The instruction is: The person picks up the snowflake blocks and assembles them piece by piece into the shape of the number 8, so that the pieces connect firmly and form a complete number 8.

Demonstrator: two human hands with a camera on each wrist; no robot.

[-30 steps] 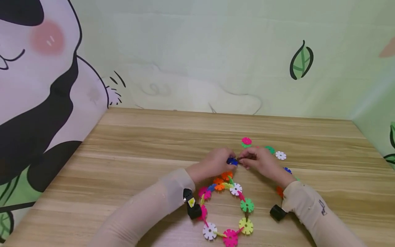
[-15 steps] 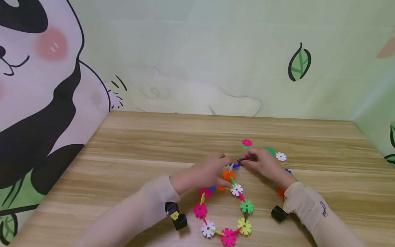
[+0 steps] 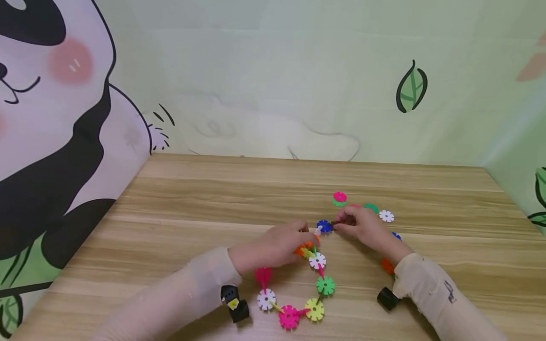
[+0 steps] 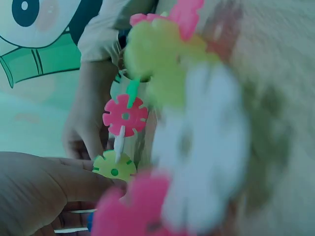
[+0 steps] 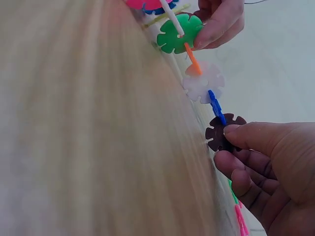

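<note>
A chain of toy discs [image 3: 325, 285] lies at the near middle of the tabletop [image 3: 192, 189], curving round in a loop partly hidden behind the left hand [image 3: 275, 245]. At its far end, the right hand [image 3: 366, 226] pinches a brown disc [image 5: 216, 133] between thumb and fingers. A blue disc [image 3: 324, 226] joins that to a white disc [image 5: 201, 84], then an orange disc [image 5: 194, 60] leads to a green disc [image 5: 172, 37], whose edge the left hand grips. Along the near side of the loop sit a yellow disc [image 3: 314, 309] and a pink disc [image 3: 288, 317]. Loose discs [image 3: 386, 216] are scattered beyond and to the right of the right hand. A panda picture [image 3: 81, 118] covers the wall on the left.
</note>
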